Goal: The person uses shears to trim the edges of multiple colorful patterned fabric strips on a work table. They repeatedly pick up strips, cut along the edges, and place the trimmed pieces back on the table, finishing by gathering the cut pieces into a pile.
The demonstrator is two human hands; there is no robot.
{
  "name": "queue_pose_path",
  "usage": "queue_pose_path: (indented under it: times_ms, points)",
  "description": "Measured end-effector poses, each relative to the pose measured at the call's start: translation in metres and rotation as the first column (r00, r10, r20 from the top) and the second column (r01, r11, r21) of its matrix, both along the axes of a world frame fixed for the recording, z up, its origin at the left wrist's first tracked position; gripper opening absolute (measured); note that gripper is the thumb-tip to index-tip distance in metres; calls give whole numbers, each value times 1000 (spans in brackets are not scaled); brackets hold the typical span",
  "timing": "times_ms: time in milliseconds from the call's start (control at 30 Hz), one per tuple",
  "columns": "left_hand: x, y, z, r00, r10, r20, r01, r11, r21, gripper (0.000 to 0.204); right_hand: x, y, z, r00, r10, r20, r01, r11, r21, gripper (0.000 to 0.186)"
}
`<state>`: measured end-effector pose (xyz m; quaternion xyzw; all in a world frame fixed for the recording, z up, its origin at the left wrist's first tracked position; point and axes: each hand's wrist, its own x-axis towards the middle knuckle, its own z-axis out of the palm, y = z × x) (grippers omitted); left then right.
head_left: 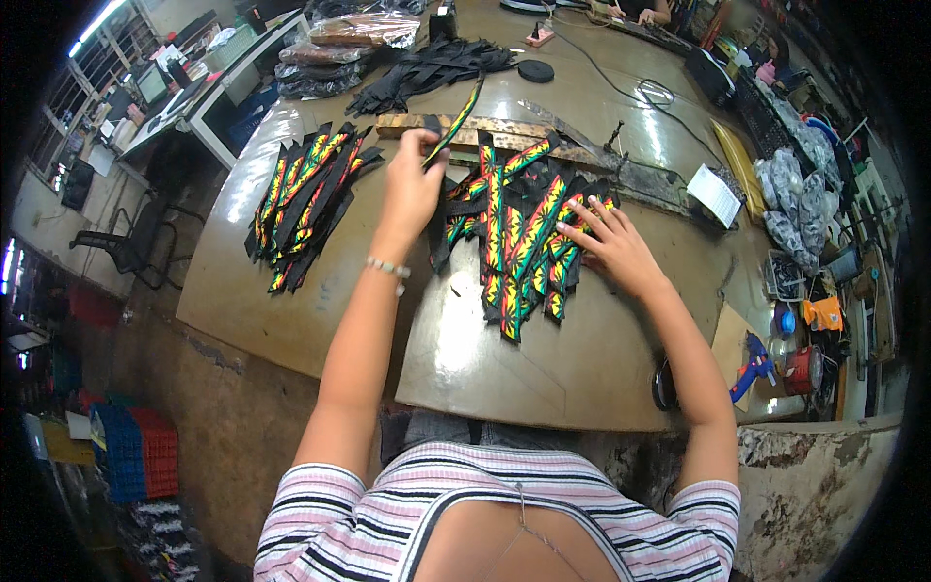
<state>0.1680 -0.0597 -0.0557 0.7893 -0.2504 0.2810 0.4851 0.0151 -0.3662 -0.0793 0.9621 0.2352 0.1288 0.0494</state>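
My left hand (419, 173) is closed on a patterned strap (462, 114), whose free end sticks up and away over the table. The strap is black with a red, yellow and green leaf print. Fingers spread, my right hand (613, 242) rests on the right side of a heap of matching straps (524, 233) in front of me. Another pile of such straps (305, 204) lies to the left, apart from both hands. Just behind the heap runs a long worn bar (504, 136) with a metal piece along it.
Black straps (432, 70) and plastic-wrapped bundles (339, 48) lie at the far left of the table. To the right are a paper card (715, 196), a blue glue gun (754, 367) and bagged goods (790, 199). A cable (621, 92) crosses the back. A person's hands (645, 14) show far off.
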Motion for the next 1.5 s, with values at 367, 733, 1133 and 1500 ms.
queue_pose_path:
  times_ms: [367, 733, 1133, 1500]
  points:
    - [36, -60, -13, 679, 141, -720, 366, 786, 499, 122, 46, 22, 26, 984, 142, -109, -149, 987, -58, 114]
    - [-17, 29, -23, 499, -406, -766, 844, 429, 323, 40, 2, 163, 25, 955, 281, -92, -271, 956, 110, 88]
    - [-48, 157, 31, 596, -393, -700, 689, 698, 196, 50, 7, 217, 26, 928, 328, -175, -319, 944, 80, 95]
    - [-24, 279, 12, 918, 393, -52, -374, 902, 213, 30, 37, 301, 26, 944, 307, -120, -301, 951, 66, 99]
